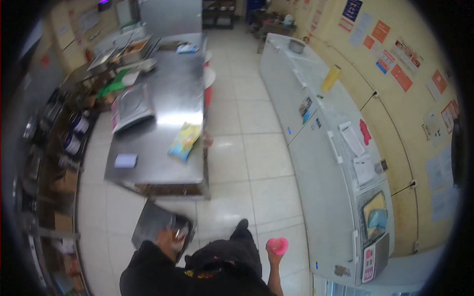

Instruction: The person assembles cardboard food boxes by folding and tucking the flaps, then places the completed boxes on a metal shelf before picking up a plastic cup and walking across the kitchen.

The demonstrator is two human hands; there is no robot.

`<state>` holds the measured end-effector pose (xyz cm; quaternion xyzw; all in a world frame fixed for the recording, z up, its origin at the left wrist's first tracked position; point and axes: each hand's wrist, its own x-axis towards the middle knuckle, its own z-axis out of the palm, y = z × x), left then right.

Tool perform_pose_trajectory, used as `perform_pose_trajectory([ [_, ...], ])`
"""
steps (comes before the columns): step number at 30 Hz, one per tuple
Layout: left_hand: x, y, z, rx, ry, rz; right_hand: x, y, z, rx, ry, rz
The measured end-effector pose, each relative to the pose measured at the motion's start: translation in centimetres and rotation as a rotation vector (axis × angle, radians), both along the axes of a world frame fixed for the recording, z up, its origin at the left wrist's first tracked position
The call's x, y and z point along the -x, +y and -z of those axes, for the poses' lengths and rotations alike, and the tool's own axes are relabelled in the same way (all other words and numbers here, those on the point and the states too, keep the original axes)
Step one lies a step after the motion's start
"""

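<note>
My left hand (166,243) reaches down over a dark grey flat tray or bin (148,223), low beside the near end of the steel table. Its fingers look bent at a clear plastic packet with something red in it (180,236); blur hides what exactly they hold. Out to the right, above the floor tiles, my right hand (274,256) is closed round a bright pink round thing with a paler middle (278,245), perhaps a cup. The fingers wrap it from below.
On the steel table (173,93) lie a yellow and blue bag (185,141), a small white box (126,160) and a grey scale (134,106). White chest freezers (316,163) line the right wall, with another scale (375,259). Shelves (59,233) stand left.
</note>
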<state>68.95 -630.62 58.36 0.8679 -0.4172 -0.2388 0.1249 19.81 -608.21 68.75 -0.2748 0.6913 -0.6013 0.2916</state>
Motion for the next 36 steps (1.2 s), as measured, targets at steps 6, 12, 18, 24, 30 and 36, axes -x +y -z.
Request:
perform_pose_trajectory([
  [6, 16.5, -17.7, 3.4, -0.211, 0.544, 0.151, 12.4, -22.2, -0.3, -0.184, 0.133, 0.041],
  [12, 27.5, -35.0, 0.1, -0.357, 0.715, 0.149, 24.7, -57.1, -1.1, -0.097, 0.129, -0.222],
  [18, 34.5, -59.2, 2.1, -0.410, 0.780, 0.120, 33.0, -99.9, -7.8, 0.165, 0.400, -0.491],
  [24, 38.8, -87.2, 0.8, -0.516, 0.754, 0.235, 34.0, -127.9, -8.0, 0.226, 0.180, -0.466],
  [30, 45.1, -129.1, -2.3, -0.450, 0.809, 0.323, 38.3, -144.3, -8.3, -0.097, 0.235, -0.532],
  [36, 55.2, -171.0, -4.8, -0.077, 0.855, 0.451, 45.1, -162.2, -5.9, -0.099, -0.043, -0.339],
])
